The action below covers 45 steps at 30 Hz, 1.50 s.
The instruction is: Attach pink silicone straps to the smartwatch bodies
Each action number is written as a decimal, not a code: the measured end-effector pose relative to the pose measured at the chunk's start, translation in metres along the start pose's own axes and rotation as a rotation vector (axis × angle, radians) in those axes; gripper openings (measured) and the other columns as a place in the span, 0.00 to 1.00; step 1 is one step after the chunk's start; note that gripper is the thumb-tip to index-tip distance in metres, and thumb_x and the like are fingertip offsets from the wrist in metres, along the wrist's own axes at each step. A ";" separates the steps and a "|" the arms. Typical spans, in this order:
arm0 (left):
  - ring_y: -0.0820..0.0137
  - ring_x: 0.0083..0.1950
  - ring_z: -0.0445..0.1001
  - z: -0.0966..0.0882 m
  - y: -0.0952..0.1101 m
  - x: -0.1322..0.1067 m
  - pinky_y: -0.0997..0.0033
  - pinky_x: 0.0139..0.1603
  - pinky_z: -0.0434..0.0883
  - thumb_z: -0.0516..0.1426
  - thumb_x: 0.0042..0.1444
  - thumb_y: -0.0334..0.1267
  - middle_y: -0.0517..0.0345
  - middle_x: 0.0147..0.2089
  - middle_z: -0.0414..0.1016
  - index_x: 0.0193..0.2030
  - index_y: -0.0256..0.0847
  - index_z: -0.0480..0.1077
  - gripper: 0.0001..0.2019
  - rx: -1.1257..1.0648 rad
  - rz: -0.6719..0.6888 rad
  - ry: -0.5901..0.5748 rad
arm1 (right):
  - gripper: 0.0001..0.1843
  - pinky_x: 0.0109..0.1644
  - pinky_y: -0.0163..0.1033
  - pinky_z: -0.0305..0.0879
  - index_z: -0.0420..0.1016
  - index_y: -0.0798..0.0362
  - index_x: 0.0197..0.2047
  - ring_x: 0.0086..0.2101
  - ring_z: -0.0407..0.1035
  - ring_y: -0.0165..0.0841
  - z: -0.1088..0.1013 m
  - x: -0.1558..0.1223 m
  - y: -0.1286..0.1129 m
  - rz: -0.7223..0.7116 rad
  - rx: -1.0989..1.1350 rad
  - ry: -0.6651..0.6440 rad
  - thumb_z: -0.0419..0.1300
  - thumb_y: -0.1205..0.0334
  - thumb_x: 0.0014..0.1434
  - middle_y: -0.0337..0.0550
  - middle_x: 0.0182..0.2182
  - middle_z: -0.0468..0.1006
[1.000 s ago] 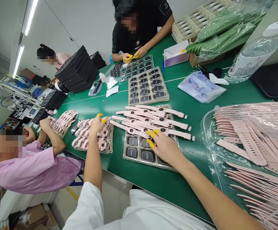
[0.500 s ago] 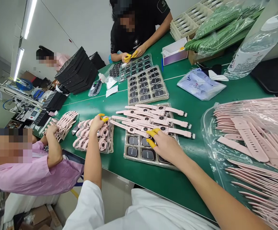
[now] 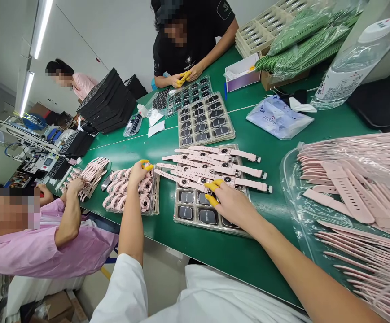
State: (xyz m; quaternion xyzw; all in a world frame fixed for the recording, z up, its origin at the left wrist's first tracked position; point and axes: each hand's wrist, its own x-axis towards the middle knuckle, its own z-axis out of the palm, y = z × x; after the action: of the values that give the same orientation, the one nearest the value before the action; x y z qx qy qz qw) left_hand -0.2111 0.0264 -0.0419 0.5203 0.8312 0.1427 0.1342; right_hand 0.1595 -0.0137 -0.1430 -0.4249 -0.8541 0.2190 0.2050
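My left hand (image 3: 136,173), with yellow finger cots, rests on a clear tray (image 3: 154,204) packed with curled pink watches (image 3: 120,197); its fingers are pinched together over one of them. My right hand (image 3: 230,204), also in yellow cots, touches the nearest of several pink watches with straps laid flat (image 3: 215,168) across a tray of black watch bodies (image 3: 195,213). Its fingers are curled at the strap's edge, and whether they grip it I cannot make out.
A bag of loose pink straps (image 3: 356,206) lies at the right. Another tray of black watch bodies (image 3: 204,121) sits behind. A person in black works at the far side, a person in pink at the left by more pink watches (image 3: 92,172). Black trays (image 3: 105,101) are stacked at the back.
Both my hands stay nearly in place. The person in pink has shifted an arm slightly toward the pink watches at the left.
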 end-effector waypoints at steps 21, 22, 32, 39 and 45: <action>0.51 0.62 0.74 -0.016 -0.006 -0.049 0.51 0.67 0.70 0.57 0.66 0.32 0.38 0.62 0.74 0.62 0.37 0.72 0.18 0.412 0.309 0.047 | 0.22 0.37 0.41 0.69 0.75 0.56 0.63 0.41 0.76 0.42 -0.002 0.001 0.001 0.020 0.034 -0.020 0.48 0.60 0.73 0.56 0.56 0.76; 0.51 0.62 0.75 -0.017 -0.007 -0.047 0.51 0.66 0.70 0.57 0.66 0.32 0.39 0.62 0.74 0.61 0.37 0.73 0.17 0.429 0.317 0.040 | 0.22 0.37 0.41 0.69 0.75 0.55 0.63 0.41 0.76 0.42 -0.002 0.001 0.001 0.021 0.035 -0.020 0.48 0.60 0.73 0.56 0.55 0.77; 0.53 0.65 0.75 -0.026 -0.017 -0.033 0.52 0.70 0.69 0.52 0.61 0.24 0.42 0.63 0.78 0.65 0.39 0.74 0.26 0.545 0.351 -0.041 | 0.23 0.36 0.41 0.67 0.74 0.56 0.64 0.41 0.76 0.42 -0.004 0.003 0.000 0.038 0.037 -0.040 0.49 0.60 0.72 0.55 0.51 0.77; 0.52 0.63 0.77 -0.026 -0.018 -0.032 0.55 0.66 0.73 0.51 0.54 0.19 0.46 0.60 0.80 0.62 0.43 0.78 0.32 0.540 0.331 -0.021 | 0.22 0.37 0.41 0.68 0.74 0.56 0.62 0.42 0.76 0.43 0.003 0.002 0.002 0.020 0.045 -0.007 0.49 0.60 0.73 0.55 0.52 0.77; 0.57 0.66 0.75 -0.028 -0.017 -0.033 0.56 0.71 0.69 0.50 0.51 0.16 0.51 0.64 0.78 0.61 0.44 0.78 0.34 0.507 0.348 -0.025 | 0.21 0.36 0.41 0.68 0.74 0.55 0.62 0.41 0.76 0.42 0.003 0.001 0.003 0.012 0.039 0.010 0.50 0.60 0.72 0.55 0.51 0.77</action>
State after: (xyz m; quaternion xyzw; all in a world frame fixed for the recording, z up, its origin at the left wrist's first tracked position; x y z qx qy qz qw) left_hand -0.2214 -0.0127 -0.0204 0.6734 0.7371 -0.0548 -0.0162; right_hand 0.1589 -0.0118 -0.1465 -0.4271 -0.8460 0.2348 0.2162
